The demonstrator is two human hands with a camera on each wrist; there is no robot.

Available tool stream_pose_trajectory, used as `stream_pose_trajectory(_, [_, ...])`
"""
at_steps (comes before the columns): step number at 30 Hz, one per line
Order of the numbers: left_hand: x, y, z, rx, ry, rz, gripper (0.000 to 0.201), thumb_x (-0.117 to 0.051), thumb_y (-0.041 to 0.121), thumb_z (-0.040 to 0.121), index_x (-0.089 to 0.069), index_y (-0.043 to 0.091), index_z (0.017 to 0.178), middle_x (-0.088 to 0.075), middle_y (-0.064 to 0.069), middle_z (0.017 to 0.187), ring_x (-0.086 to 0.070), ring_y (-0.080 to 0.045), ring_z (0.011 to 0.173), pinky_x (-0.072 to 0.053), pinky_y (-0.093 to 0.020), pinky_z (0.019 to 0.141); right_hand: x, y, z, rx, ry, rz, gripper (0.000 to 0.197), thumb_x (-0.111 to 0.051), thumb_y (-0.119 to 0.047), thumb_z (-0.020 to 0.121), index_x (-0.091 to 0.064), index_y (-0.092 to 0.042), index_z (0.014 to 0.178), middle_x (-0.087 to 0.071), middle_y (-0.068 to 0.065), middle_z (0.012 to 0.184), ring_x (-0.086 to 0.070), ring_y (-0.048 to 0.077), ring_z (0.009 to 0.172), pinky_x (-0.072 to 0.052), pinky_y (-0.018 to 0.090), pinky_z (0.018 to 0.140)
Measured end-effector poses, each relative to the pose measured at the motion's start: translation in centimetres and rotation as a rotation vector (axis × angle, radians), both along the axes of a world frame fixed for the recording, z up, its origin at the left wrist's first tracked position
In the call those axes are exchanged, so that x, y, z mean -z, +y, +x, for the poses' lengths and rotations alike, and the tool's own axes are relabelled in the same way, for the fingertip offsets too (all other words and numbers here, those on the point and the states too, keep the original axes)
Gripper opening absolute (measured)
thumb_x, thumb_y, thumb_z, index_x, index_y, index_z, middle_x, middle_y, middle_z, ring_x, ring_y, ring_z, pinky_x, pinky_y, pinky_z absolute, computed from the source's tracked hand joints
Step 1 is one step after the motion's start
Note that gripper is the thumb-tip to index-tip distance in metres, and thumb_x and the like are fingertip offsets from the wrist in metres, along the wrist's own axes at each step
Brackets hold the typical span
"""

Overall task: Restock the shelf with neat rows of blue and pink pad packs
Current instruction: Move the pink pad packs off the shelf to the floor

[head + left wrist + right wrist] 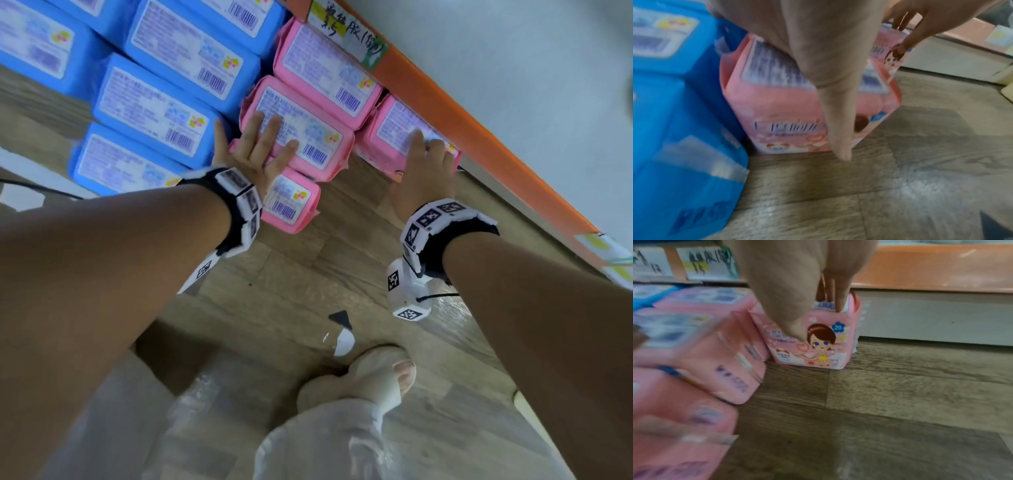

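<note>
Both hands are down on the pink packs: the left hand (255,150), at the centre of the head view, lies flat with its fingers spread wide over the label face of a soft pink plastic pad pack with a white barcode label (301,133), pressing rather than gripping, while the right hand (424,164), to the right of centre, has its fingers laid on top of another pink pack at the right end of the row (397,133), thumb down its front in the right wrist view, a light hold from above as far as I can judge. The rectangular blue plastic pad packs (154,113) already stand in tidy ranks across the upper left of the frame, so that half looks done. The pink side is partway: a few packs sit in line behind the left hand, one small-looking pink pack (294,202) stands nearer the person just below that hand, and the end pack looks to be still being squared up. The packs rest on a grey-brown wood-grain surface (342,246), with open boards lower right. An orange shelf edge with handwritten price tags (445,102) runs diagonally across the upper right, and a sandalled foot (387,373) shows at the bottom
</note>
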State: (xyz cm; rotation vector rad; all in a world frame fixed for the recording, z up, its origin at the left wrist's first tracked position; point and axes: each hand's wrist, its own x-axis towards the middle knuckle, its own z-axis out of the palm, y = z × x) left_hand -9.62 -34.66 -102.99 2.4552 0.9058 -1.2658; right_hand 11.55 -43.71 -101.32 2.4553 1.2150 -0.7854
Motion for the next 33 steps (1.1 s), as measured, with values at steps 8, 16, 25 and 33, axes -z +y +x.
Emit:
stream_pose_trajectory(8, [-10.9, 0.1, 0.9, -0.204, -0.161, -0.128, 0.069, -0.063, 0.030, 0.082, -0.029, 0.014, 0.140, -0.029, -0.012, 0.148, -0.024, -0.030, 0.138, -0.016, -0.055, 0.111, -12.1, -1.1, -5.4, 0.461, 0.469, 0.054, 0.004, -0.048, -0.008, 0.085, -0.051, -0.009, 0.083, -0.045, 0.004, 0.076, -0.044, 0.016, 0.066, -0.036, 0.024, 0.063])
stream_pose_trajectory(16, [-29.5, -2.6, -7.1, -0.700, -0.160, -0.422, 0.034, -0.050, 0.020, 0.093, -0.051, 0.002, 0.122, -0.053, -0.021, 0.126, -0.051, -0.036, 0.115, -0.038, -0.037, 0.092, -34.1, -3.7, -13.8, 0.643, 0.593, 0.029, 0.026, -0.049, -0.007, 0.089, -0.059, 0.016, 0.084, -0.053, 0.035, 0.081, -0.050, 0.043, 0.073, -0.038, 0.039, 0.065])
stream_pose_trajectory(25, [-55.9, 3.7, -13.2, -0.678, -0.361, -0.359, 0.033, -0.050, 0.016, 0.092, -0.055, 0.004, 0.122, -0.056, -0.015, 0.126, -0.052, -0.029, 0.116, -0.039, -0.031, 0.094, -58.5, 0.6, -15.5, 0.686, 0.574, 0.220, 0.015, -0.050, -0.014, 0.091, -0.053, -0.012, 0.077, -0.052, 0.008, 0.082, -0.048, 0.020, 0.077, -0.037, 0.021, 0.057])
stream_pose_trajectory(33, [-75.6, 13.8, -5.9, -0.341, -0.908, -0.088, 0.032, -0.057, 0.021, 0.088, -0.055, 0.014, 0.119, -0.062, -0.003, 0.112, -0.058, -0.022, 0.104, -0.044, -0.029, 0.088, -75.4, 7.7, -9.8, 0.537, 0.516, 0.876, 0.015, -0.057, -0.012, 0.089, -0.060, -0.007, 0.102, -0.057, 0.006, 0.094, -0.051, 0.013, 0.080, -0.041, 0.020, 0.071])
